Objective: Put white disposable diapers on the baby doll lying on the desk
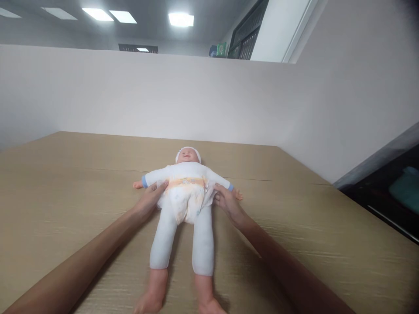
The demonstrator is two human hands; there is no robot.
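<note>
On its back on the wooden tabletop lies a baby doll [190, 169] in a white suit with blue cuffs and a white cap, arms spread and feet toward me. Around its hips is a white diaper [187, 198] with an orange waistband. My left hand [153, 194] is at the diaper's left side, thumb and fingers closed on its edge. At the opposite side my right hand [226, 199] pinches the diaper's right edge, beside the doll's cuffed arm. Parts of the fingers on both hands are hidden by the diaper.
The wide wooden table [81, 174] has a seam running across it behind the doll. A white partition [163, 96] stands along its far edge. Off the table at right is a dark surface [376, 200] with a teal item [406, 189] on it.
</note>
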